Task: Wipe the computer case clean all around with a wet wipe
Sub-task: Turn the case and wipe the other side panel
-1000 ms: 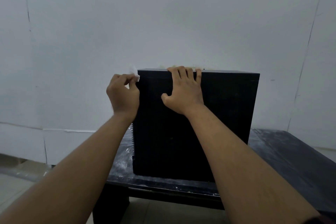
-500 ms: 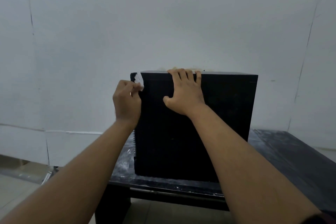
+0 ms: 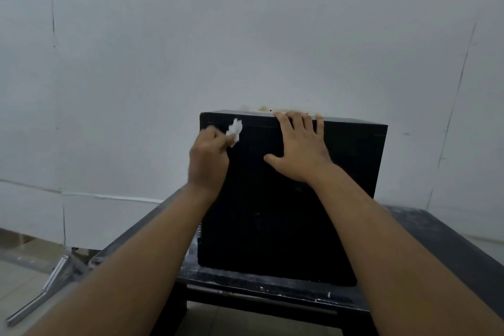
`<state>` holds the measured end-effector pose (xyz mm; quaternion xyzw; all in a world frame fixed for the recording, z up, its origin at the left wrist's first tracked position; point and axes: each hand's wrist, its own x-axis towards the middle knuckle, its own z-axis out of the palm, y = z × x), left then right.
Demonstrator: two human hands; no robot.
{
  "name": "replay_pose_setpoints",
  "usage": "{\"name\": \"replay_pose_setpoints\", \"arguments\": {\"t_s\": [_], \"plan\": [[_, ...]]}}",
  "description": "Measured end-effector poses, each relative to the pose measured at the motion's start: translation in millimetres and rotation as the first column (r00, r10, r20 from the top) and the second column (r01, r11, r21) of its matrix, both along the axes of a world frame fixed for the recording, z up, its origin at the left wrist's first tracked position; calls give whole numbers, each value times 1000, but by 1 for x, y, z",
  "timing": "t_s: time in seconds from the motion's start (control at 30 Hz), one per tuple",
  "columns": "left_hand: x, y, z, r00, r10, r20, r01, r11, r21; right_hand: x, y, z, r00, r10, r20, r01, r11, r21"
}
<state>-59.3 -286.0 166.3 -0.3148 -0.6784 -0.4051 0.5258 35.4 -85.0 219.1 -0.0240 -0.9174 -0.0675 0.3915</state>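
The left hand (image 3: 208,161), its grip pinching the wet wipe (image 3: 235,129), works the upper-left corner of the computer case (image 3: 286,213) standing on the surface (image 3: 450,248), while the right hand (image 3: 300,155), grip wide, lies flat at its top edge; most wiping seemingly remains.

The black computer case (image 3: 286,213) fills the middle of the frame, with the white wall (image 3: 245,35) behind it. A hand could pass over the table (image 3: 450,248) at the lower right, beside the case.

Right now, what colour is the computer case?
The computer case is plain black, seen in the head view.
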Motion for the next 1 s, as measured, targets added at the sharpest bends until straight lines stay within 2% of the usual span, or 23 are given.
{"name": "replay_pose_setpoints", "arguments": {"t_s": [0.13,0.3,0.4,0.5,0.6,0.83,1.0], "plan": [[5,-1,-21,998,-11,62,9,1000,29,-1,-1,-2,1000,15,-22,-15,1000,-18],[4,13,44,996,-34,85,20,986,163,0,1,-1,1000,16,-7,-16,1000,-20],[5,14,47,997,-31,65,22,992,127,0,2,-1,1000,20,-12,-20,1000,-11],[7,9,9,999,-7,31,5,998,60,1,3,-1,999,37,-12,-37,999,-18],[11,6,-16,998,-20,58,19,1000,20,0,3,-1,999,47,-12,-47,998,-29],[10,21,48,994,-67,81,61,996,72,12,22,13,995,66,76,-70,997,42],[13,14,0,998,-41,43,41,999,-17,25,33,5,999,33,5,-34,999,32]]}}
